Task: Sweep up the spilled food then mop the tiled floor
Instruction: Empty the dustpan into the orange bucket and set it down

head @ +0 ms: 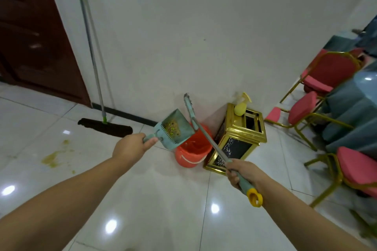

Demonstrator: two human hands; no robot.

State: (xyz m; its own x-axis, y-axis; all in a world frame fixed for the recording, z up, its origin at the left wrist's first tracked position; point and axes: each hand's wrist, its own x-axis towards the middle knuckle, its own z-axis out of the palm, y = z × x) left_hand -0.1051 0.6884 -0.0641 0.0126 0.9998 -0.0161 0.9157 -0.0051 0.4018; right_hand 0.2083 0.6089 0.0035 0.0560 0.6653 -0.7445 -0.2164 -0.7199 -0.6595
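Observation:
My left hand (132, 146) grips the handle of a teal dustpan (174, 128), held up over the rim of an orange bucket (192, 152). Yellowish-green food bits (173, 127) lie inside the pan. My right hand (242, 171) grips the teal handle of a broom (206, 138) with a yellow end cap; its head points up beside the dustpan, above the bucket. A yellow-green smear of spilled food (54, 158) stays on the white tiled floor (153, 199) at the left. A flat mop (105, 126) with a green and grey pole leans against the wall.
A gold-framed bin (240, 138) stands right of the bucket, with a yellow spray bottle (241, 106) on top. Red chairs with gold legs (306, 112) and a table with a grey-blue cloth (355, 106) crowd the right side. A dark wooden door (34, 43) is at the left.

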